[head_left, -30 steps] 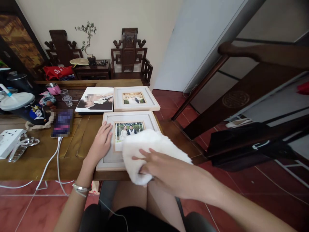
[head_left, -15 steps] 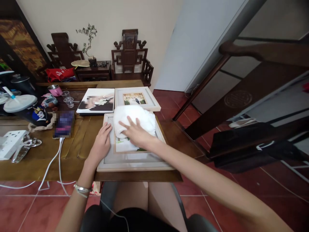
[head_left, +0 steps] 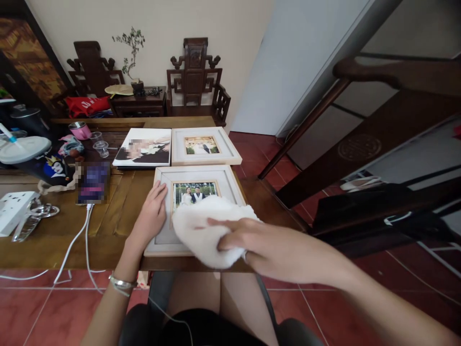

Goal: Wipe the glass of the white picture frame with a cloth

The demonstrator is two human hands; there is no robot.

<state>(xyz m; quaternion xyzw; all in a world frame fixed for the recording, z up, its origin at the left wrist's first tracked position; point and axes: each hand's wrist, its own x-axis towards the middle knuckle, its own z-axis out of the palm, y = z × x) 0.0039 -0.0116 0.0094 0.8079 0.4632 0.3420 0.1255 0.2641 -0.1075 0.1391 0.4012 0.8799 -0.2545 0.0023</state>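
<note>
A light wooden picture frame (head_left: 162, 240) lies flat at the table's near edge, its photo of two people partly covered. Along its left side rests my left hand (head_left: 153, 209), fingers stretched out over the rim, holding nothing. A white cloth (head_left: 205, 230) is bunched in my right hand (head_left: 245, 235), over the lower right part of the frame. Whether the cloth touches the glass there I cannot tell. Behind lie a second picture frame (head_left: 230, 149) and a photo album (head_left: 126, 139) with a black-and-white cover, side by side.
On the left of the wooden table (head_left: 118, 230) are a phone (head_left: 92, 182) on a white cable, a power strip (head_left: 14, 211), a clear hair clip (head_left: 30, 218), a lidded cup (head_left: 25, 150) and a pink mug (head_left: 79, 129). A dark wooden chair (head_left: 320, 149) stands at the right.
My right hand has drawn the cloth toward me and to the right, and its fingers now grip it. The photo's upper part is uncovered. My left hand stays at the frame's side.
</note>
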